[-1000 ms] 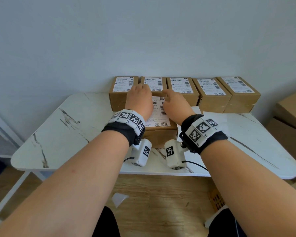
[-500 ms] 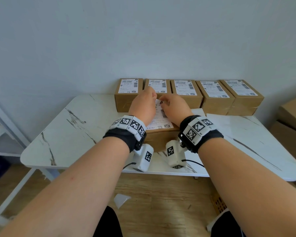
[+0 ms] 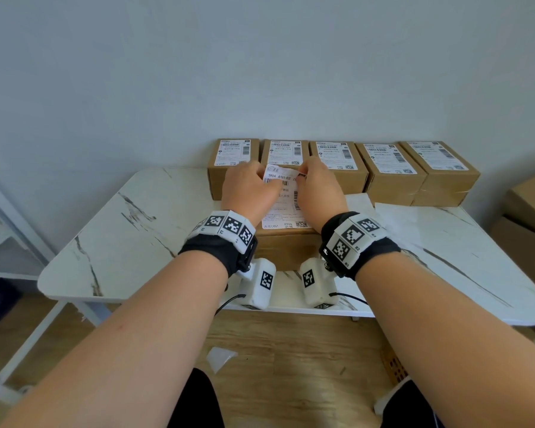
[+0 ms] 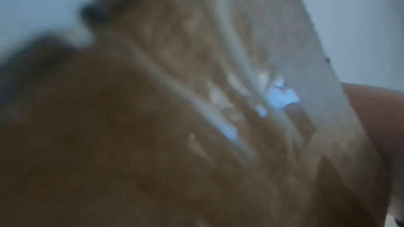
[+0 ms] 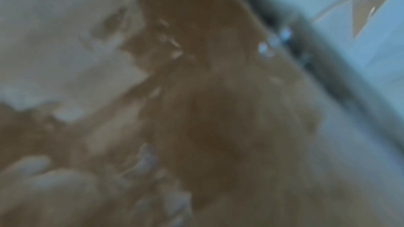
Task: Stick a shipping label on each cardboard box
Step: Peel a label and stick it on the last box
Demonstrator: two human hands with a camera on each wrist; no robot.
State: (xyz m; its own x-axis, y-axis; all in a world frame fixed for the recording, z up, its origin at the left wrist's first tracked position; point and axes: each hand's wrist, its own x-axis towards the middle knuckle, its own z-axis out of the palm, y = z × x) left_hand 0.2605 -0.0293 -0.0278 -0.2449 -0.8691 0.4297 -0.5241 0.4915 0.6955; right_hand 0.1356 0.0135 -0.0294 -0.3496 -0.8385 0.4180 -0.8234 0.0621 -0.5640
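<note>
A cardboard box sits on the white marble table right in front of me, with a white shipping label on its top. The far edge of the label curls up off the box. My left hand pinches that edge at its left side and my right hand pinches it at the right corner, fingers curled. The hands cover both sides of the label. Both wrist views are blurred, showing only brown cardboard and pale paper close up.
Several labelled cardboard boxes stand in a row along the wall behind the near box. White backing sheets lie on the table to the right. Bigger cartons stand at the far right, a white shelf frame at the left.
Both hands slid from lying flat on the label to its far edge and now pinch it; that edge has lifted off the box.
</note>
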